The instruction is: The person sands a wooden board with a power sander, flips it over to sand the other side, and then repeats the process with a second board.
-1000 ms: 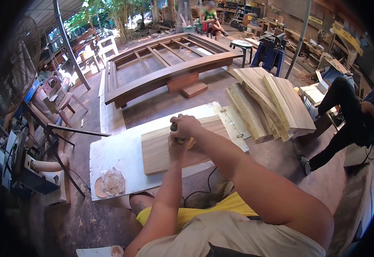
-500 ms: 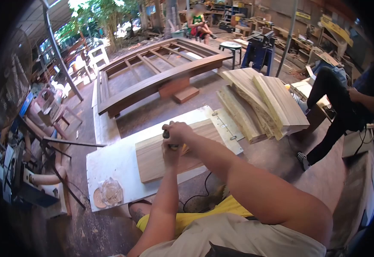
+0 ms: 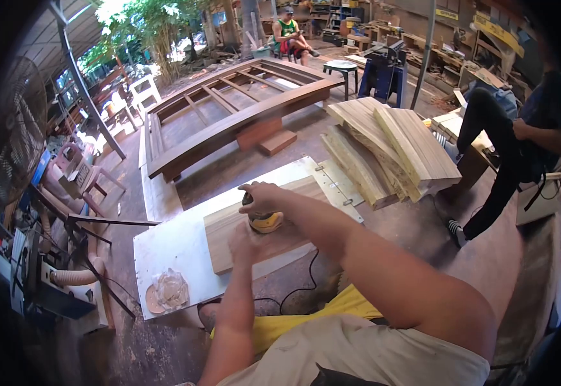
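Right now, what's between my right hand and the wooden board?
The yellow power tool, between your right hand and the wooden board in the head view.

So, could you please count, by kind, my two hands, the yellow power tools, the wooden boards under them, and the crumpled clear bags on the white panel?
Hands, left hand and right hand: 2
Yellow power tool: 1
Wooden board: 1
Crumpled clear bag: 1
Total: 5

Your left hand (image 3: 243, 242) now sits farther from your right hand (image 3: 262, 196), exposing more yellow sander (image 3: 266, 223) between them.
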Demonstrator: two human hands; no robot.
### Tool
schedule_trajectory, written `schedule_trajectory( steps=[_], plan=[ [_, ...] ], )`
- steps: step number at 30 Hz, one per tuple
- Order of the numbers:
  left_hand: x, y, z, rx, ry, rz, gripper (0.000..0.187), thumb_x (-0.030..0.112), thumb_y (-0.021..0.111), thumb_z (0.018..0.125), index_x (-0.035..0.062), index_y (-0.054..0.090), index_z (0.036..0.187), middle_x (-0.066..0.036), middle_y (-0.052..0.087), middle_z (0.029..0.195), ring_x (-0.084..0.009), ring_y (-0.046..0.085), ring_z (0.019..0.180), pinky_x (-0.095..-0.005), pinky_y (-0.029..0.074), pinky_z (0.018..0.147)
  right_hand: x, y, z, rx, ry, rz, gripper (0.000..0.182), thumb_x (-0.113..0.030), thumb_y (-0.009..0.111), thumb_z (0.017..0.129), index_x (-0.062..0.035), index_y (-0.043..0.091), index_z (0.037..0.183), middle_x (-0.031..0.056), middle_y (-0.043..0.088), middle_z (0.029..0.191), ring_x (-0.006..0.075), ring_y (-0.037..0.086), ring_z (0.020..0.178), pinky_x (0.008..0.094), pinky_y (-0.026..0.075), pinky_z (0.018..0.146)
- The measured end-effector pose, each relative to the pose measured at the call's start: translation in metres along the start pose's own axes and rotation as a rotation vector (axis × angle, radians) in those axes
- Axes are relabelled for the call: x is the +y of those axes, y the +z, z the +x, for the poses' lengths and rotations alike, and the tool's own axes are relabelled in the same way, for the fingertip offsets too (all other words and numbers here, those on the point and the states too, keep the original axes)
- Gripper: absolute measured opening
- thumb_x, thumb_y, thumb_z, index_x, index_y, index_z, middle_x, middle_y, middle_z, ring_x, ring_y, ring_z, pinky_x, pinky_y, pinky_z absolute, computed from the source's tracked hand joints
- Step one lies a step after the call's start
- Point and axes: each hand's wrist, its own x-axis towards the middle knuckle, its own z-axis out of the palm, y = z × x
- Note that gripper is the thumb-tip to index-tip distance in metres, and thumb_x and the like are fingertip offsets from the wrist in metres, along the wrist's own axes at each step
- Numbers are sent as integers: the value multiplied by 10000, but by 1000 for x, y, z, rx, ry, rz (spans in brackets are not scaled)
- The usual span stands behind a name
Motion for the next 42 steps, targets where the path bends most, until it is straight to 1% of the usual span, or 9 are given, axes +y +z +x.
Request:
schedule_trajectory(
  steps=[6,12,16,20,22,26,33,37,42],
  plan=[
    [-52,-28,-12,-130,24,184,866,609,602,879,59,443,1529,-185,388,1612,-348,306,1516,-530,175,1227,176,-28,85,144,-58,138,561,-524,643,944,-60,706,1254,192,694,1268,345,635,1187,407,470,1047],
    [-58,-15,-9,-96,25,176,831,597,601,871,75,474,1505,-192,395,1601,-339,305,1512,-540,137,1241,192,-232,0,117,483,-349,865,-784,515,890,-15,714,1232,227,631,1364,367,618,1242,428,467,1064],
    [-47,-17,-7,-92,19,185,803,573,603,878,70,488,1492,-189,414,1587,-334,312,1507,-536,146,1242,141,-265,-25,171,535,-366,647,-627,553,948,-69,729,1222,205,666,1318,334,651,1211,466,502,1023],
    [-54,-19,-16,-73,-8,182,795,555,605,881,72,479,1501,-178,398,1600,-327,294,1518,-526,135,1249,29,-211,66,2,-194,-267,632,-441,762,831,-28,662,1300,170,737,1099,333,720,929,418,556,877],
    [-48,-20,-10,-82,18,167,797,553,605,882,73,474,1506,-175,388,1608,-327,283,1523,-523,127,1252,-90,-166,66,26,-707,-128,711,-304,701,896,-14,457,1498,265,579,1403,349,571,1303,442,433,1135],
    [-48,-19,-12,-128,-22,197,823,569,580,893,75,435,1535,-172,350,1632,-322,248,1540,-514,95,1262,-237,-137,17,7,-1178,100,749,-413,695,875,28,501,1448,299,594,1367,420,564,1289,442,432,1118],
    [-49,-16,-12,-125,-30,204,828,573,560,905,75,412,1550,-179,345,1635,-326,247,1542,-525,90,1260,-98,-69,29,45,-907,-254,796,-537,764,829,-53,537,1418,223,610,1327,421,574,1234,514,491,1016],
    [-50,-16,-9,-108,-17,212,824,575,564,904,69,427,1540,-183,363,1626,-331,264,1535,-527,100,1257,-25,-41,15,-316,-262,-179,850,-547,756,842,-57,488,1484,209,527,1457,425,534,1303,504,486,1040],
    [-51,-17,-11,-90,-3,181,811,584,578,897,70,466,1514,-188,389,1608,-316,289,1527,-523,116,1254,-7,13,-4,41,-202,-146,623,-440,750,841,-87,603,1332,195,607,1311,397,606,1188,476,532,978]
  ],
)
